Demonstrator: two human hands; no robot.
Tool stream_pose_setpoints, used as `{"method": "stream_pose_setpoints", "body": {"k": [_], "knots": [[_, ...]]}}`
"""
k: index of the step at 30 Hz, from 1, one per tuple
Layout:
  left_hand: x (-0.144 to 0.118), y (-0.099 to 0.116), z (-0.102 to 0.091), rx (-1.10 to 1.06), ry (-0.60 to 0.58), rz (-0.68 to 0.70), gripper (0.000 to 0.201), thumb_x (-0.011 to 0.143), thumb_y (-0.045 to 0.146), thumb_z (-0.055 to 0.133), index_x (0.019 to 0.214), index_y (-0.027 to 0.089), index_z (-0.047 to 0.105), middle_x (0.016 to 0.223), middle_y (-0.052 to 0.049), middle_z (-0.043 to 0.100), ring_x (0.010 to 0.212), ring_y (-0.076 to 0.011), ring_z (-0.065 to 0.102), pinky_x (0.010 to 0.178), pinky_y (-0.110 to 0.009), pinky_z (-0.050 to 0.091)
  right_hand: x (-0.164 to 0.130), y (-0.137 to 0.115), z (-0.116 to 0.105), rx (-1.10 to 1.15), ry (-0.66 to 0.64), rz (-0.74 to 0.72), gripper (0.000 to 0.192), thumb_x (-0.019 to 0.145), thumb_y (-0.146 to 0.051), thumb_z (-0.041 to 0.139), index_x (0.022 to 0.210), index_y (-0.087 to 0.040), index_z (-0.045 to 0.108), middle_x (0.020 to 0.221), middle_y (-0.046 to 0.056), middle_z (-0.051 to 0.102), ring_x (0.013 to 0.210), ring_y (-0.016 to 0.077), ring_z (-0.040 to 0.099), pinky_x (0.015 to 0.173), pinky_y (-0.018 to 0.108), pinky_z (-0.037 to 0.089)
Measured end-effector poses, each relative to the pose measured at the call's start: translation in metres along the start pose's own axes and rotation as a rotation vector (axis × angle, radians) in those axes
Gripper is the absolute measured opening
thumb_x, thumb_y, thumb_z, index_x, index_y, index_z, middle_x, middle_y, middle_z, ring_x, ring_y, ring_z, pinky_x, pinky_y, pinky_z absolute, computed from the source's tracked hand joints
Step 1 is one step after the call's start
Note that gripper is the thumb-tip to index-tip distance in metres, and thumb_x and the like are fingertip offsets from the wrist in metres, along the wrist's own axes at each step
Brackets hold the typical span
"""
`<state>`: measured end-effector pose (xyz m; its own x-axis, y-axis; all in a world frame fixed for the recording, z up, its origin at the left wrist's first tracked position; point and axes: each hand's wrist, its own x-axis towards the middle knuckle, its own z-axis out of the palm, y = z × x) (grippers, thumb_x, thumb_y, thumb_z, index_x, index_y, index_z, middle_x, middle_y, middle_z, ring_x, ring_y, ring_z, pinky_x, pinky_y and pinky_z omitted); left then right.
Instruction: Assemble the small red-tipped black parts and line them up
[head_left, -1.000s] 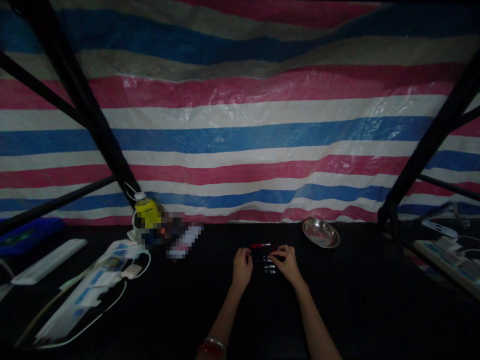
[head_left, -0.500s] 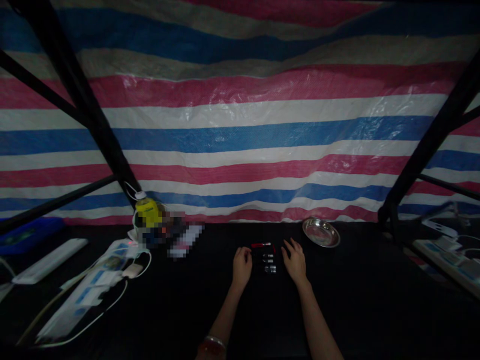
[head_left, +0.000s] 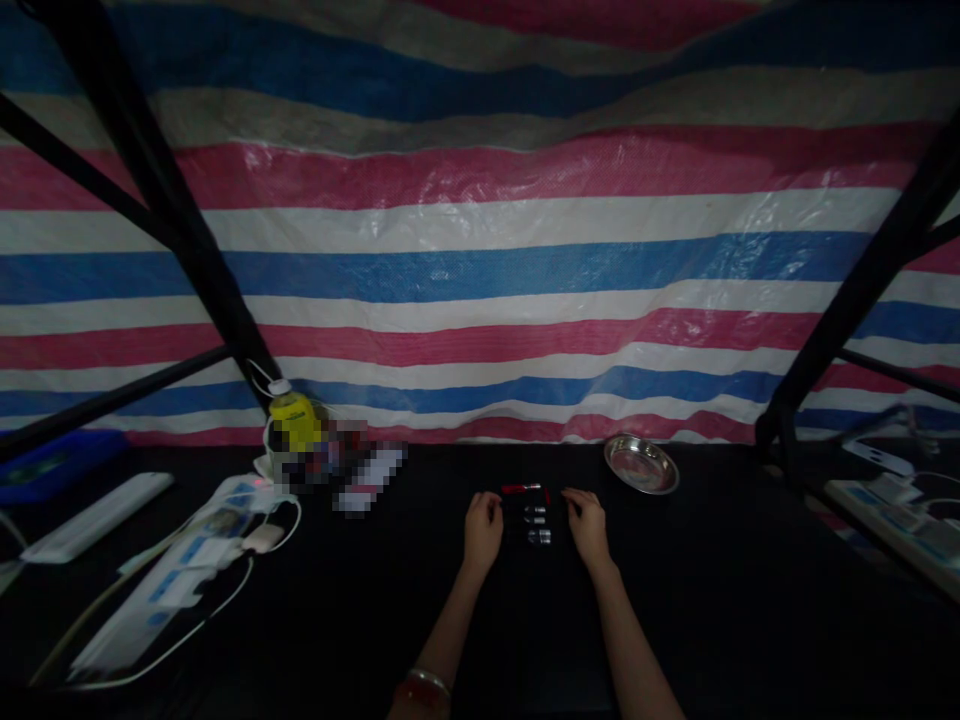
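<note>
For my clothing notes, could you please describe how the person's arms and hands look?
The left hand and right hand are bare, and no sleeves show. The left arm wears a silvery bracelet beside a dark reddish band. No jewellery can be made out on the right arm.

Left hand [head_left: 483,532], right hand [head_left: 588,526] flank red piece [head_left: 514,489], silver-ended dark pieces [head_left: 538,537]; metal dish [head_left: 642,466] farther right.

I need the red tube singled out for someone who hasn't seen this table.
Below the striped sheet lies the black table. On it, between the left hand and right hand, the red tube lies nearest the sheet. Its longer red body sets it apart from the red piece by its right end and the dark tubes in front.
</note>
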<state>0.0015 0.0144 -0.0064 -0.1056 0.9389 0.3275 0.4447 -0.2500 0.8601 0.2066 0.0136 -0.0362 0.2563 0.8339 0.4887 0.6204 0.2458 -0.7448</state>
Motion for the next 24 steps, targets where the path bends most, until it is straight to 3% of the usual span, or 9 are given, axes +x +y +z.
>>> {"method": "stream_pose_setpoints", "body": {"k": [7, 11, 15, 24], "knots": [[-0.002, 0.004, 0.0, 0.034, -0.002, 0.019, 0.016, 0.079, 0.021, 0.044, 0.079, 0.019, 0.06, 0.076, -0.003, 0.055, 0.067, -0.0159, 0.055, 0.063, -0.028, 0.045, -0.001, -0.006, -0.002, 0.048, 0.04, 0.048, 0.026, 0.076, -0.019, 0.046, 0.085, -0.018, 0.07, 0.085, 0.009, 0.068, 0.083, 0.0227, 0.061, 0.08, 0.04, 0.048], [-0.007, 0.011, -0.001, 0.118, -0.017, 0.18, 0.021, 0.083, 0.024, 0.044, 0.096, 0.021, 0.059, 0.088, -0.006, 0.058, 0.083, -0.0189, 0.057, 0.075, -0.032, 0.046, -0.003, -0.021, 0.002, 0.152, 0.136, 0.05, 0.026, 0.079, -0.026, 0.047, 0.094, -0.017, 0.067, 0.092, 0.009, 0.067, 0.088, 0.0212, 0.061, 0.083, 0.039, 0.047], [-0.012, 0.019, -0.002, 0.229, -0.086, 0.325, 0.022, 0.086, 0.026, 0.044, 0.1, 0.022, 0.06, 0.097, -0.007, 0.06, 0.093, -0.0207, 0.055, 0.084, -0.037, 0.042, -0.005, -0.038, 0.005, 0.211, 0.155, 0.02, 0.026, 0.081, -0.031, 0.05, 0.095, -0.017, 0.066, 0.091, 0.009, 0.065, 0.085, 0.02, 0.06, 0.079, 0.037, 0.049], [-0.017, 0.019, -0.003, 0.273, -0.203, 0.458, 0.027, 0.086, 0.03, 0.05, 0.11, 0.025, 0.06, 0.104, -0.006, 0.065, 0.096, -0.0198, 0.057, 0.083, -0.035, 0.041, -0.02, -0.068, 0.015, 0.336, 0.099, -0.096, 0.021, 0.082, -0.031, 0.054, 0.092, -0.019, 0.067, 0.088, 0.008, 0.064, 0.08, 0.0182, 0.061, 0.07, 0.032, 0.051]]}}
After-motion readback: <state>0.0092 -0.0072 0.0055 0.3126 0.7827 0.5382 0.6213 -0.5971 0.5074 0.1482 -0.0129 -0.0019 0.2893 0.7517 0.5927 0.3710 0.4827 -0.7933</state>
